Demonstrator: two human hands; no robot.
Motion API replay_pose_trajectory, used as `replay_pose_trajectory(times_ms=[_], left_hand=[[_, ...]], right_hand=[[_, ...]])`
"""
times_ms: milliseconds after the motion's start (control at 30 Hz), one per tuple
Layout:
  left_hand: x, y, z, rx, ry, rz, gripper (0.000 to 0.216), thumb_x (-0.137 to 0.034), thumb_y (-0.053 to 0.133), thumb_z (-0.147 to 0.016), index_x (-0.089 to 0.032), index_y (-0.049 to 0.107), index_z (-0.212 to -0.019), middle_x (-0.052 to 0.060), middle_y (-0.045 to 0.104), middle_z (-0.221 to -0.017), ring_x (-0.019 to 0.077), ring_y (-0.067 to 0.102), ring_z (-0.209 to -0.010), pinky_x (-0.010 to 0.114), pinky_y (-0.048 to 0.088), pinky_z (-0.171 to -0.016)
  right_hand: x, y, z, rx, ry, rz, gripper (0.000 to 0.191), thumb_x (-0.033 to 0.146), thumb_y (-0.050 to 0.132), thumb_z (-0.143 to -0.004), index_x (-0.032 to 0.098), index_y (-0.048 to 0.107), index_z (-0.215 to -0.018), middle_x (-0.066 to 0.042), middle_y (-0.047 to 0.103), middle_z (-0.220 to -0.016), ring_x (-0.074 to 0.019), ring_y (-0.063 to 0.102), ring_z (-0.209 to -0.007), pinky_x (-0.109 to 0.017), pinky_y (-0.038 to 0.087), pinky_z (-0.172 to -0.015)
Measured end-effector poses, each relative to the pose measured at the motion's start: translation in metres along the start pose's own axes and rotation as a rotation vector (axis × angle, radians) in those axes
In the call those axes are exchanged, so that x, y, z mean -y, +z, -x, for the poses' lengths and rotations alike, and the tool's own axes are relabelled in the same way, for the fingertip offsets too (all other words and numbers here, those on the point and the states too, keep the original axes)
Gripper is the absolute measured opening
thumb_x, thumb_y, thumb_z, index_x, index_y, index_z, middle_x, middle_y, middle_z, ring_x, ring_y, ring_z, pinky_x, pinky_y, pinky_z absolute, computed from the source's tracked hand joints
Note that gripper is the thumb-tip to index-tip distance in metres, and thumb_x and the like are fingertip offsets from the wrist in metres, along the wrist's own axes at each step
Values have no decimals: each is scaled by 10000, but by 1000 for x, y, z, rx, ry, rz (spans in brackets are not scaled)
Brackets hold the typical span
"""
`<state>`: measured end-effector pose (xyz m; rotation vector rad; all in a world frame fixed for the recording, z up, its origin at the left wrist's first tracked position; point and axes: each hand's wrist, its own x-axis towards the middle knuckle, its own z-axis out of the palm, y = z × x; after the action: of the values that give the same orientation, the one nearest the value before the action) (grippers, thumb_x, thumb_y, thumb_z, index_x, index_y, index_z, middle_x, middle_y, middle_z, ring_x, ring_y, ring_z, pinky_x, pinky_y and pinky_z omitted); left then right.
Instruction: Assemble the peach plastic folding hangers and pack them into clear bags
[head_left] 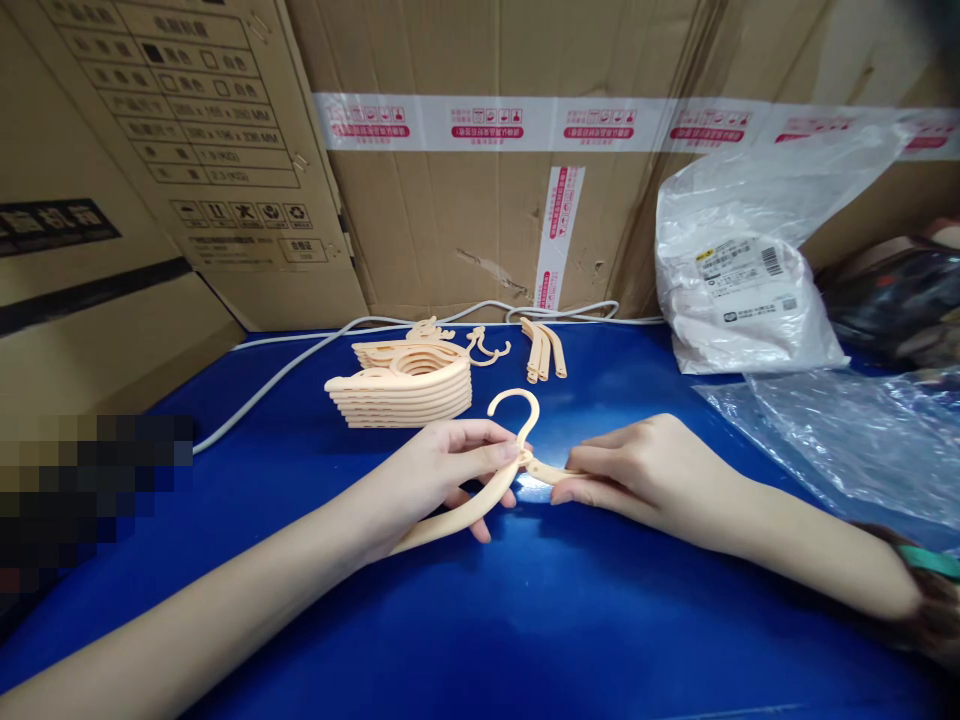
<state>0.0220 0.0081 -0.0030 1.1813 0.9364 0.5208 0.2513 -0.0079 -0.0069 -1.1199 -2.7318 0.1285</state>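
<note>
- Hands at work: the left hand (439,465) pinches a cream hanger (480,503) below its hook (537,412), over the blue bench (480,640); the right hand's (652,475) grip is closed on its other arm (550,474).
- Steady pressure close to the joint would likely limit twisting.
- Counted: one hanger held, apparently three loose curved pieces (535,350), one stack (405,405), layers uncertain; loose hooks (491,352) overlap, uncountable.

I can't make out the far end of the hanger arm (551,474) inside the right hand (656,475), nor the tiny print on the label (750,278) of the plastic bag (787,347), while a dark bundle (885,305) blurs off at the right edge.
</note>
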Motion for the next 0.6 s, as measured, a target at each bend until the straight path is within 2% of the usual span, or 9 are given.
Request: replay_pose_trajectory(times_ms=[200, 400, 600], left_hand=[[1, -2, 1, 90, -45, -30, 217, -327, 633, -899, -135, 667, -994, 4, 634, -651, 93, 592, -554, 135, 524, -408], [1, -2, 1, 66, -6, 27, 160, -246, 662, -875, -133, 654, -988, 18, 670, -732, 132, 657, -708, 170, 579, -469], [1, -1, 0, 66, 35, 12, 124, -243, 658, -869, -134, 625, -919, 7, 660, -701, 116, 641, -640, 181, 577, -462]], right_hand=[[3, 4, 0, -132, -109, 183, 462, 416, 327, -1032, 173, 610, -760, -10, 607, -659, -128, 551, -554, -277, 305, -548], [4, 4, -1, -176, -146, 203, 458, 393, 319, -1039, 173, 606, -757, 10, 589, -644, -116, 532, -536, -276, 307, -536], [6, 5, 1, -185, -152, 174, 446, 387, 334, -1038, 174, 594, -744, 19, 578, -636, -104, 508, -511, -283, 276, -512]])
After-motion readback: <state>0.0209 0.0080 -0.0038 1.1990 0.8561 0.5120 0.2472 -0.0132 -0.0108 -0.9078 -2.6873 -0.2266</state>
